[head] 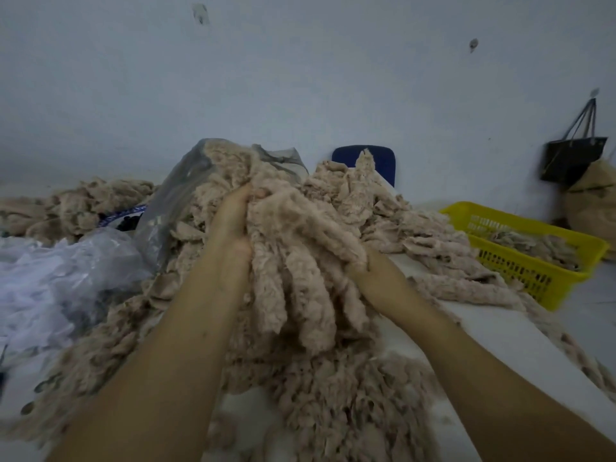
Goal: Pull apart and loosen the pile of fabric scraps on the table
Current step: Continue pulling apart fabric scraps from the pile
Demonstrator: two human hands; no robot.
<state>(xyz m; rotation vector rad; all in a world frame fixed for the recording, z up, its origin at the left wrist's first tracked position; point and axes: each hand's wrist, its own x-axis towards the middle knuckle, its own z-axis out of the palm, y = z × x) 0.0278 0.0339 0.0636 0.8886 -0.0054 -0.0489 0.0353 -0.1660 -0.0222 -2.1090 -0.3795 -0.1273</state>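
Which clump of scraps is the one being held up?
The centre clump, gripped by the left hand and right hand; the far-left heap lies flat, another sits in the yellow basket.

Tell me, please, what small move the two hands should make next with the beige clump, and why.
Probably draw the left hand and right hand apart sideways. Both grip one lifted clump of scraps, which hangs in thick matted strands over the pile, so spreading should loosen it.
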